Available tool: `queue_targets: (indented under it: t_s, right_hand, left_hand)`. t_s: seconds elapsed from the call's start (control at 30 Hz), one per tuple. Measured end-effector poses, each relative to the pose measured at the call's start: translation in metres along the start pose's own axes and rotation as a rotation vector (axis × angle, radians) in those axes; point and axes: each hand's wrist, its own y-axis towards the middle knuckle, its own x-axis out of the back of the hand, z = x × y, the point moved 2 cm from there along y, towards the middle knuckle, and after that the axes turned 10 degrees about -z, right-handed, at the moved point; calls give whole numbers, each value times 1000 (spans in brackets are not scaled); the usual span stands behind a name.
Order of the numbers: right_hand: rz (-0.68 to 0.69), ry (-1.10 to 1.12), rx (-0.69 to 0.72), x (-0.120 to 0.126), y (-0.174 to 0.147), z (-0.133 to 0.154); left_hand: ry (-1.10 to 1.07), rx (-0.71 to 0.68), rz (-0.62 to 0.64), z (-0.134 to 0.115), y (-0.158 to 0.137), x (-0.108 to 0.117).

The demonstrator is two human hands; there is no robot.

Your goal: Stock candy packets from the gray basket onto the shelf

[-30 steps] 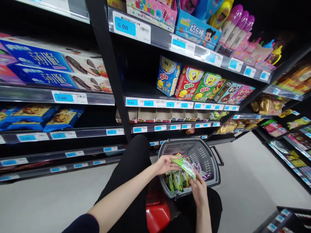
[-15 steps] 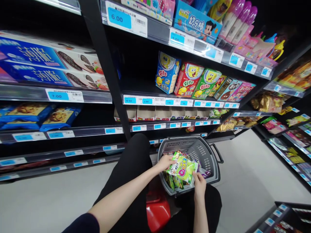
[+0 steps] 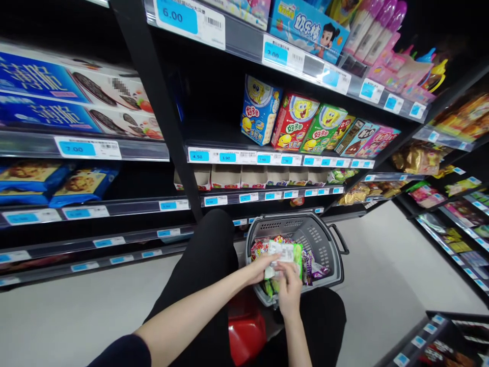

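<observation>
My left hand (image 3: 260, 268) pinches the left side of a small candy bag (image 3: 283, 250), whose whitish back with printed text faces up; a bright green edge shows on its right. My right hand (image 3: 289, 286), slightly blurred, has its fingers curled at the bag's near edge, close to my left fingertips. The bag is held over a grey plastic shopping basket (image 3: 335, 270) between my knees. Inside the basket lie several more packets: red ones (image 3: 260, 247) at the far left, green ones (image 3: 269, 288) below my hands, and a purple one (image 3: 319, 270) to the right.
A dark shelf unit stands ahead, with small open cardboard trays (image 3: 226, 177) on a low shelf and snack boxes (image 3: 296, 121) above. Blue biscuit boxes (image 3: 42, 79) fill the left side. Something red and plastic (image 3: 246, 334) is below me. Pale floor (image 3: 376, 265) runs rightward to more shelves.
The candy bag has been turned from its bright green front to its whitish back. My right hand has moved left, close to my left hand. The view has shifted slightly.
</observation>
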Motion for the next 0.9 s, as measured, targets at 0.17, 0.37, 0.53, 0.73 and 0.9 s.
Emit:
queue_targets:
  t_s: [0.17,0.37,0.53,0.73,0.9]
  right_hand:
    - [-282,205,-370,30,7,-38]
    - [2,695,-736,30,5,-63]
    - [-137,619,-652,35,6,-64]
    - [-182,370,-615,39,4,-70]
    - [-216,231,-599,41,6,-66]
  left_hand:
    - [-88,161,200,-24,-6,5]
    - [-2,133,404,-24,-14,1]
    - [87,-237,189,-23,-4,2]
    - [400,-499,105,-28,2,8]
    - [619,-557,53,-30,7,12]
